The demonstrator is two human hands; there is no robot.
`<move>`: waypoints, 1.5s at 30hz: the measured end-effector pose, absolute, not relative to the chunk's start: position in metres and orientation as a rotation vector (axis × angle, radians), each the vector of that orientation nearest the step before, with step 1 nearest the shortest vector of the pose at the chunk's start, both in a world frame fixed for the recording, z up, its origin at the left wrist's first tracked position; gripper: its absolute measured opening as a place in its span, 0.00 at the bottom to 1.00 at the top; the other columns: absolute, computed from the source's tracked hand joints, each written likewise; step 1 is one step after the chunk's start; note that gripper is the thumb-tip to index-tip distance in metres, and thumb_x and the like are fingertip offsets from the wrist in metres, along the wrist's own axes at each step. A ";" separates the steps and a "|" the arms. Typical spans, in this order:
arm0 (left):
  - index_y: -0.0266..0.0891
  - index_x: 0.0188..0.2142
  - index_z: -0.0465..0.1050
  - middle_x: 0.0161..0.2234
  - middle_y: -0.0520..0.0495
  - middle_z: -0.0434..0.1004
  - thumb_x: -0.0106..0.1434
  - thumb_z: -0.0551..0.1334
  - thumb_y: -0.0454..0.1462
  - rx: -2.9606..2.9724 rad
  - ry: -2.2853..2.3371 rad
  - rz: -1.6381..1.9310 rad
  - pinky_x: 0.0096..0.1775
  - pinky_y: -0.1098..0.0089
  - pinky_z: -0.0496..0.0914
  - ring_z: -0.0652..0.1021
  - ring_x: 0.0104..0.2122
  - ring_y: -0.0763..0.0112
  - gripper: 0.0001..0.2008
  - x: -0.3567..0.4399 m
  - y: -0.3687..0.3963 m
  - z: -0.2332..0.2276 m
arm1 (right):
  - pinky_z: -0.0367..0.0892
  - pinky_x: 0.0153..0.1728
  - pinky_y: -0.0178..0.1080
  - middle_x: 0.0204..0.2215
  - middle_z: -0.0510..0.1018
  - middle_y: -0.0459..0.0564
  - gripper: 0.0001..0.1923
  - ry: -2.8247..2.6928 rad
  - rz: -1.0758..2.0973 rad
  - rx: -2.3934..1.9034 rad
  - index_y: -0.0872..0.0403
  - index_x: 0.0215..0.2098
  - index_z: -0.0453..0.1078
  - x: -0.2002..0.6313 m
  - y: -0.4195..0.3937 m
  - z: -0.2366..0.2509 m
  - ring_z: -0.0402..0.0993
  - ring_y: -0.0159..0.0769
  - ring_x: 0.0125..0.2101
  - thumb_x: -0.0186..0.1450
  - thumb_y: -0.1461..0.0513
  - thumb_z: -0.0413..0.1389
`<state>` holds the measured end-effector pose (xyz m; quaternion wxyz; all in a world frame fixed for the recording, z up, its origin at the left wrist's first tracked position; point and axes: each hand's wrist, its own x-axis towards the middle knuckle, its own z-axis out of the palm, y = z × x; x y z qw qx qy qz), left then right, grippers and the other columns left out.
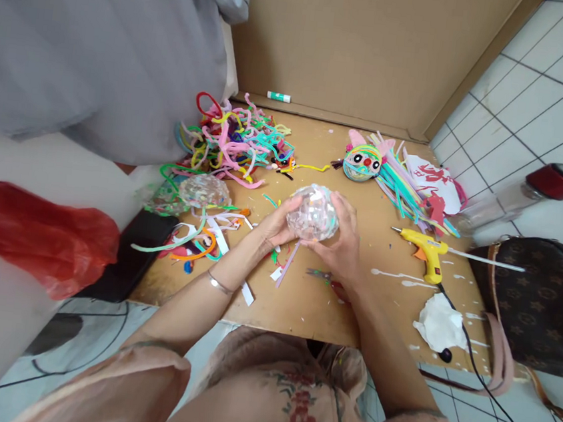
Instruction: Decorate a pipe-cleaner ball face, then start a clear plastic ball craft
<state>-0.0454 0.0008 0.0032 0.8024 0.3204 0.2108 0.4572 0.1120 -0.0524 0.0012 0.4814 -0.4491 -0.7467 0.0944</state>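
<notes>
You had both hands up over the middle of the cardboard surface, and between them sat a clear glittery ball, wrapped with pale pipe cleaner strands. Your left hand cupped its left side, fingers curled round, the grip closed on the ball with the thumb riding high near the top. Your right hand clasped the right side, fingers wrapped over the ball, palm pressed against it. The ball hung just above the surface, a thin strand trailing down from its underside.

Under your right hand lay a small pair of scissors, touching the surface. Off to the right, a yellow glue gun lay on its side with a glue stick poking out to the right, and near it a crumpled white tissue. At the far left sprawled a tangled heap of coloured pipe cleaners. A second clear ball sat to the left of your hands, among loose scraps. At the far right rested a pipe-cleaner face figure with straight stems fanned out beside it. A brown handbag stood at the right edge.
</notes>
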 end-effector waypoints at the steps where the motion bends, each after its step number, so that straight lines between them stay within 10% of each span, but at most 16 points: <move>1: 0.38 0.46 0.76 0.43 0.44 0.83 0.47 0.75 0.52 0.736 0.442 0.993 0.52 0.58 0.76 0.82 0.46 0.55 0.31 -0.046 0.001 0.003 | 0.54 0.69 0.61 0.68 0.62 0.58 0.49 -1.816 0.268 -1.094 0.46 0.71 0.51 0.112 -0.053 0.002 0.56 0.55 0.69 0.59 0.42 0.64; 10: 0.39 0.59 0.68 0.58 0.37 0.73 0.39 0.77 0.54 1.558 0.656 1.260 0.59 0.55 0.69 0.75 0.56 0.48 0.49 -0.058 -0.001 0.015 | 0.57 0.68 0.58 0.74 0.50 0.57 0.65 -1.492 0.922 -0.918 0.43 0.74 0.37 0.116 -0.056 0.003 0.50 0.53 0.72 0.51 0.37 0.66; 19: 0.38 0.60 0.67 0.61 0.34 0.69 0.45 0.76 0.53 1.859 0.668 1.263 0.62 0.52 0.66 0.73 0.60 0.48 0.46 -0.058 -0.007 0.018 | 0.59 0.67 0.59 0.68 0.60 0.56 0.46 -1.473 0.759 -0.957 0.46 0.67 0.58 0.110 -0.061 0.004 0.56 0.54 0.69 0.56 0.43 0.67; 45: 0.39 0.65 0.61 0.65 0.33 0.66 0.43 0.77 0.54 1.702 0.660 1.207 0.64 0.52 0.65 0.70 0.63 0.46 0.53 -0.057 -0.006 0.016 | 0.57 0.68 0.58 0.65 0.64 0.58 0.46 -1.571 0.498 -1.043 0.46 0.66 0.59 0.105 -0.062 0.008 0.58 0.54 0.67 0.57 0.37 0.61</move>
